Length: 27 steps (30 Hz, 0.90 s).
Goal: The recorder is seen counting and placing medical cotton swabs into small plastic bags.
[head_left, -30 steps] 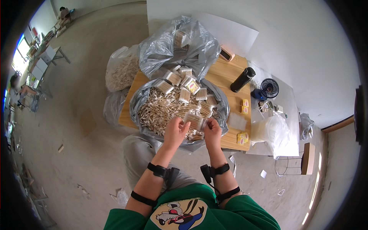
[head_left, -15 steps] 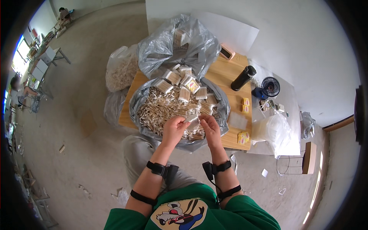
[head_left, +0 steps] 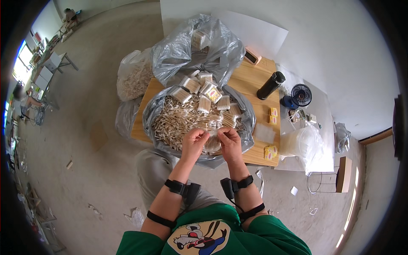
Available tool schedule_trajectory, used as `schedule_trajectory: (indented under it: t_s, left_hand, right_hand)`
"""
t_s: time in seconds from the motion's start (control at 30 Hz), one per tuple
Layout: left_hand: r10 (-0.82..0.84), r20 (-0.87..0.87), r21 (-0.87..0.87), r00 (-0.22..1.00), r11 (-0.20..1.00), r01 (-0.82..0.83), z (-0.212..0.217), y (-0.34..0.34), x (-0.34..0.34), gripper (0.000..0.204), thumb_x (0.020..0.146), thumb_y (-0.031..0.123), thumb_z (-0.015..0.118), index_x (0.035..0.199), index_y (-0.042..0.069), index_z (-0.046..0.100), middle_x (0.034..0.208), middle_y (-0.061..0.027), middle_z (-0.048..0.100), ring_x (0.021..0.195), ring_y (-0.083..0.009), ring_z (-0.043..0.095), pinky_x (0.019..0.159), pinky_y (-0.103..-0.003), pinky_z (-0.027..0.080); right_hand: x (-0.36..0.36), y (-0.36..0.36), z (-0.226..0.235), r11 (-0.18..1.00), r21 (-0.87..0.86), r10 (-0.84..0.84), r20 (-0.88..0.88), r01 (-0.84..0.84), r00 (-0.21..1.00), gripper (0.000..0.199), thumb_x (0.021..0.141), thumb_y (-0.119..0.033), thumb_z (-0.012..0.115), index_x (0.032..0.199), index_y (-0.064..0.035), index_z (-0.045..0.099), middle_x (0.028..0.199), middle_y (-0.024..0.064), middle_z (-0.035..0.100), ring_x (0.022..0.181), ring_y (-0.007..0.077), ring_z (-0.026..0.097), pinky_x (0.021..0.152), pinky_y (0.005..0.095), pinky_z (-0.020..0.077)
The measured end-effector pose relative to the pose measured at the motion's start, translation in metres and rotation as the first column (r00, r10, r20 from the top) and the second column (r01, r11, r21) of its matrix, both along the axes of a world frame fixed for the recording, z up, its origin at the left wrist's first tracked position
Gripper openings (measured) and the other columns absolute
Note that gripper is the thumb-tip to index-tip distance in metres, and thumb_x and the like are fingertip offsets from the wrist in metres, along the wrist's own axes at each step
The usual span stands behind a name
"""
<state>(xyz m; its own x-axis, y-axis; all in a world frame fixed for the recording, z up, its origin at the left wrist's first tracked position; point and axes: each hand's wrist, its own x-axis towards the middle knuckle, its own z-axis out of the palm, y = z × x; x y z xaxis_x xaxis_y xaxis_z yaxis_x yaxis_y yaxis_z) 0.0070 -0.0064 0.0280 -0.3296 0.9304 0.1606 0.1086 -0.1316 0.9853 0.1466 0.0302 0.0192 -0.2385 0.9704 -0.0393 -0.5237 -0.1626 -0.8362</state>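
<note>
Loose cotton swabs (head_left: 174, 119) fill a wide grey plastic bag (head_left: 148, 114) on the wooden table. Over the near part of the heap, a small clear packet of cotton swabs (head_left: 212, 145) hangs between my hands. My left hand (head_left: 194, 143) pinches it near its top left, thumb against fingers. At the top right my right hand (head_left: 230, 143) pinches it in the same way. The fingertips partly cover its upper edge. Several filled swab packets (head_left: 204, 103) lie on the far side of the heap, one with a yellow label card (head_left: 213, 94).
Behind stands another grey bag (head_left: 174, 51) with packets inside. On the table's right are a black bottle (head_left: 270, 86), yellow cards (head_left: 270, 152), clear sleeves (head_left: 264, 133) and a pink-framed device (head_left: 252, 56). A fan (head_left: 301, 95) and clear plastic bags (head_left: 301, 142) sit farther right.
My right hand has moved slightly left, bringing its fingertips closer to my left hand's. The packet between them now hangs a little lower and more upright.
</note>
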Motion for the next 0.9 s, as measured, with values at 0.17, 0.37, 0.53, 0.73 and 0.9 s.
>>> schedule_trajectory:
  t_s: [0.17, 0.37, 0.53, 0.73, 0.9]
  left_hand:
    - [0.047, 0.067, -0.005, 0.997, 0.999, -0.047, -0.006, 0.004, 0.003, 0.014, 0.081, 0.008, 0.067, 0.075, -0.001, 0.058, 0.07, -0.0018, 0.055, 0.062, -0.0083, 0.049, 0.057, -0.023, 0.041]
    - [0.058, 0.204, -0.047, 0.977, 0.998, -0.049, -0.017, 0.008, 0.006, 0.012, 0.086, 0.008, 0.063, 0.078, 0.002, 0.058, 0.072, 0.0032, 0.053, 0.066, -0.0032, 0.046, 0.06, -0.019, 0.038]
    - [0.081, 0.165, -0.11, 0.983, 0.992, -0.063, -0.01, 0.014, 0.005, 0.014, 0.087, 0.01, 0.062, 0.078, 0.001, 0.057, 0.073, 0.0021, 0.056, 0.065, -0.0037, 0.048, 0.059, -0.019, 0.039]
    - [0.166, 0.16, -0.118, 0.973, 0.982, -0.148, -0.017, 0.023, -0.002, 0.012, 0.087, 0.011, 0.062, 0.083, 0.001, 0.058, 0.072, 0.0016, 0.057, 0.063, -0.0044, 0.048, 0.058, -0.02, 0.04]
    - [0.044, -0.023, -0.242, 0.999, 0.969, -0.048, -0.021, 0.025, -0.019, 0.013, 0.088, 0.012, 0.061, 0.081, 0.003, 0.055, 0.071, 0.0016, 0.055, 0.064, -0.0045, 0.049, 0.059, -0.02, 0.041]
  right_hand:
    - [-0.005, 0.001, 0.001, 0.998, -0.064, -0.03, -0.051, 0.027, 0.998, 0.004, 0.085, 0.0, 0.06, 0.086, -0.0042, 0.059, 0.08, -0.0019, 0.059, 0.073, 0.0051, 0.052, 0.067, 0.0186, 0.0406]
    - [-0.013, 0.006, -0.003, 0.993, -0.084, -0.085, -0.033, 0.082, 0.996, 0.005, 0.086, 0.0, 0.059, 0.085, -0.0041, 0.057, 0.078, -0.0008, 0.059, 0.072, 0.0061, 0.053, 0.068, 0.0192, 0.0422]
    - [-0.024, 0.012, -0.001, 0.989, 0.045, -0.146, 0.16, 0.14, 0.976, 0.006, 0.088, -0.002, 0.057, 0.083, -0.0049, 0.054, 0.075, 0.0, 0.058, 0.07, 0.007, 0.054, 0.066, 0.0202, 0.0435]
    - [-0.035, 0.032, -0.009, 0.967, 0.238, -0.195, 0.472, 0.089, 0.86, 0.005, 0.088, -0.003, 0.057, 0.086, -0.0028, 0.052, 0.072, 0.0002, 0.055, 0.065, 0.0066, 0.052, 0.058, 0.0211, 0.0425]
    - [-0.037, 0.035, -0.001, 0.948, 0.314, -0.129, 0.521, -0.049, 0.844, 0.011, 0.092, -0.012, 0.055, 0.091, -0.0017, 0.051, 0.076, 0.0003, 0.055, 0.064, 0.0059, 0.049, 0.056, 0.0209, 0.0406]
